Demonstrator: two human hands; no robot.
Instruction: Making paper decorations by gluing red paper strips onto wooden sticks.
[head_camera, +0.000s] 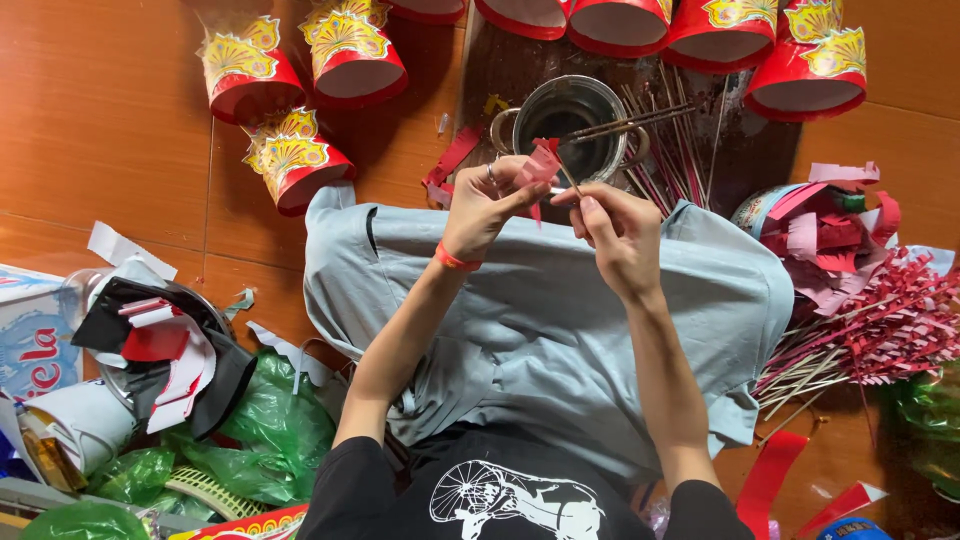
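Lap: I see a pale grey-blue cloth (540, 330) spread over my knees, soft and creased, its far edge toward the floor's far side.
Near left: crumpled green plastic bags (270, 420) and a heap of black, red and white paper scraps (165, 350) lie on the wooden floor (90, 130).
Left hand (485, 205): fingers pinched shut on the red paper piece (541, 168); an orange band circles the wrist.
Right hand (620, 230): closed on the thin stick (568, 180), close beside the left.
Red paper piece: small, flat, jagged-edged, held above the cloth's far edge.
Stick: slim, its long axis slanting away and left into the paper.
Right: a sheaf of sticks with red paper fringes (880, 330).
Beyond: a round metal pot (568, 125), shiny rim.
Far edge: red paper cylinders with gold fan crests (350, 55).
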